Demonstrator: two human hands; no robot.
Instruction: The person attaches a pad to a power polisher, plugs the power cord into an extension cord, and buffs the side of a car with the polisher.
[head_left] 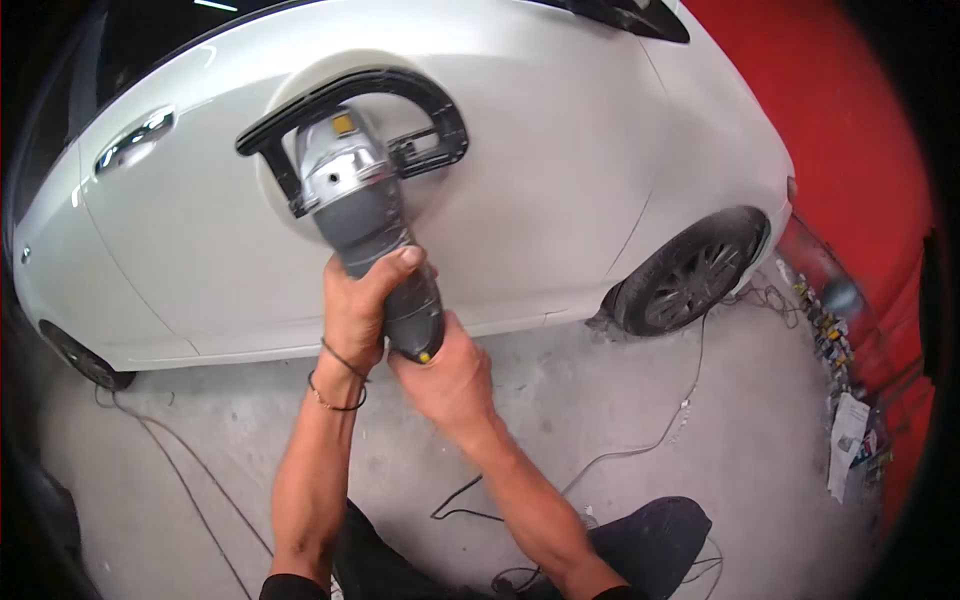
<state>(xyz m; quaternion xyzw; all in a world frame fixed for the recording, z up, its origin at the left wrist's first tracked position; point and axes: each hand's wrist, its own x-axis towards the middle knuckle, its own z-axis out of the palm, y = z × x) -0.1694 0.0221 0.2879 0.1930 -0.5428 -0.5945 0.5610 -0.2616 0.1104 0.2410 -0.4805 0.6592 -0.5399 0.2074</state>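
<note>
A polisher (362, 215) with a dark grey body, a silver metal head and a black D-shaped handle (452, 125) is held up against the side of a white car (550, 190). My left hand (355, 300) wraps round the middle of its body, thumb across the top. At the rear end of the polisher, my right hand (450, 380) is closed round the grip, its fingers mostly hidden. Behind the head shows a pale, blurred round pad (432, 200) against the door panel; where exactly it touches is hidden. Neither hand is on the D-shaped handle.
The front wheel (690, 272) is at right, the rear wheel (85, 355) at lower left. A chrome door handle (136, 140) is at upper left. Cables (640, 450) run over the concrete floor (230, 430). Small litter and papers (848, 440) lie along a red surface (830, 130).
</note>
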